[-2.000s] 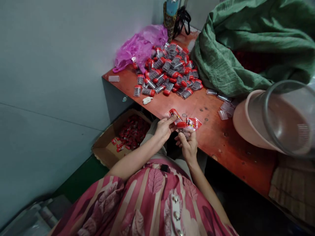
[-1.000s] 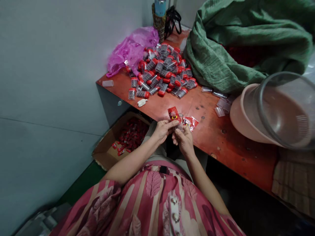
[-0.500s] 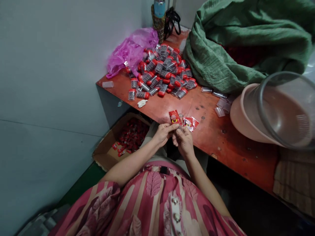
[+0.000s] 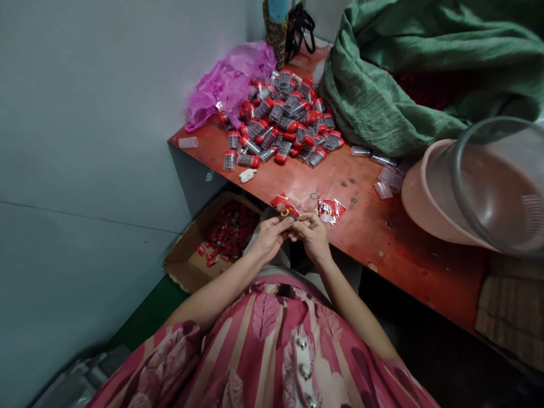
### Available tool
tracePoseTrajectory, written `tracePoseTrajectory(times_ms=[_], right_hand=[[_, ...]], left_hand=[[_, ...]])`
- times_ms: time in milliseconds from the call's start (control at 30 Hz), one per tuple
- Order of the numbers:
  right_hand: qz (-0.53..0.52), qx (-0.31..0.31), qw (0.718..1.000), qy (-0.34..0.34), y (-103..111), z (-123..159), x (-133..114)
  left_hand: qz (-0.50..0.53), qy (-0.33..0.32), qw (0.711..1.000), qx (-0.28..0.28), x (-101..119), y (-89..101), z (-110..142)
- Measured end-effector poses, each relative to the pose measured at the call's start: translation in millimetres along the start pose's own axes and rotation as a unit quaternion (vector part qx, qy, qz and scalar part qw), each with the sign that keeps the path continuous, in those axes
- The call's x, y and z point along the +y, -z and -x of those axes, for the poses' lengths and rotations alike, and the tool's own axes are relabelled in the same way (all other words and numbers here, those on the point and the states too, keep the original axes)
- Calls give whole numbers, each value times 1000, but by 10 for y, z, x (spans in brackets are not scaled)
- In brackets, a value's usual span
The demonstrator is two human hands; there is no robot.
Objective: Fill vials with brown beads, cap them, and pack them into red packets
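My left hand (image 4: pixel 270 238) and my right hand (image 4: pixel 312 238) meet at the fingertips just off the front edge of the orange-red table top (image 4: pixel 382 243). Both pinch a small red foil packet (image 4: pixel 284 205), and my fingers hide its lower part. A second red packet (image 4: pixel 331 211) lies on the table, close to my right hand and not touching it. Farther back stands a heap of clear plastic tubes with red caps (image 4: pixel 280 119).
A cardboard box of red packets (image 4: pixel 216 243) sits below the table's left side. A pink plastic bag (image 4: pixel 229 85) and a green cloth sack (image 4: pixel 391 79) border the heap. Uncapped clear tubes (image 4: pixel 382 181) lie by a pink basin (image 4: pixel 437 192). A wall runs along the left.
The hands have shifted left and drawn the held packet away from the second packet, which now lies apart on the table. The red-capped tube seen earlier between my fingers no longer shows.
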State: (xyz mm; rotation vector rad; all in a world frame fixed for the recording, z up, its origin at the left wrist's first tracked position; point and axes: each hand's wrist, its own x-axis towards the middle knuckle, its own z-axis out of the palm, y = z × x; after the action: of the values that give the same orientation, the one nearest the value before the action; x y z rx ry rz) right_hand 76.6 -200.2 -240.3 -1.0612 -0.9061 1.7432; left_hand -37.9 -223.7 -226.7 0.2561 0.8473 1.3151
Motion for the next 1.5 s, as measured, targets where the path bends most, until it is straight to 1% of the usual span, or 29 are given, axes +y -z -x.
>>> tracePoseTrajectory(times_ms=[67,133,200,233,267,333,367,400,467,500,533,600,633,667,733,800,867,933,1000,1033,1067,1133,1200,1233,1267,1333,1367,1433,1500], right_hand=[[22,-12,1000,-1,-6,20,-35],[51,-6,999,16,56,60,-102],[80,22,996,44,185,99,-186],[93,42,993,57,266,112,-228],[103,63,990,66,350,121,-266],[114,108,984,82,504,127,-325],[116,127,981,89,565,129,-344],[117,142,978,96,613,133,-358],[115,160,975,105,671,152,-368],[116,166,974,106,686,169,-367],[118,170,973,104,697,189,-363],[125,178,971,100,717,234,-351],[129,181,970,98,729,253,-345],[134,182,969,99,744,268,-342],[148,184,966,107,775,271,-346],[170,194,958,127,802,232,-367],[200,213,942,162,815,149,-400],[219,213,933,189,808,42,-435],[212,177,944,180,776,-63,-470],[201,155,953,166,750,-107,-488],[190,136,960,152,718,-144,-507],[174,114,968,138,639,-198,-547],[176,85,972,129,553,-248,-588],[184,61,974,116,512,-283,-608],[197,33,975,97,476,-330,-627],[237,-3,969,64,420,-479,-670],[264,1,963,55,402,-584,-694],[335,56,939,61,380,-848,-753],[432,136,888,79,357,-1152,-820]], left_hand=[[30,-29,998,52,66,202,74],[52,-48,989,130,118,432,154],[21,-33,979,200,126,598,220],[-17,-32,976,217,112,628,236],[-69,-43,972,219,87,614,235],[-213,-111,956,169,18,457,165],[-298,-164,932,125,-23,329,93],[-391,-217,892,65,-65,183,-2],[-540,-305,783,-41,-153,-107,-235],[-598,-330,727,-74,-200,-229,-358],[-651,-340,673,-89,-248,-324,-475],[-724,-342,591,-94,-342,-427,-665],[-748,-341,562,-93,-383,-438,-731],[-762,-342,542,-93,-418,-431,-777],[-768,-352,527,-95,-462,-385,-824],[-754,-369,535,-94,-479,-341,-832],[-731,-385,556,-93,-477,-323,-816],[-703,-397,582,-99,-461,-331,-779],[-666,-396,622,-113,-425,-349,-718],[-641,-389,652,-115,-398,-356,-681],[-609,-375,691,-110,-364,-358,-641],[-522,-315,788,-80,-279,-346,-566],[-420,-211,880,-58,-185,-314,-513],[-368,-154,915,-54,-138,-292,-497],[-319,-103,940,-55,-95,-268,-489],[-240,-42,969,-46,-22,-216,-483],[-211,-32,976,-33,7,-190,-483],[-176,-32,984,-1,50,-139,-479],[-150,-31,988,27,81,-90,-467]])
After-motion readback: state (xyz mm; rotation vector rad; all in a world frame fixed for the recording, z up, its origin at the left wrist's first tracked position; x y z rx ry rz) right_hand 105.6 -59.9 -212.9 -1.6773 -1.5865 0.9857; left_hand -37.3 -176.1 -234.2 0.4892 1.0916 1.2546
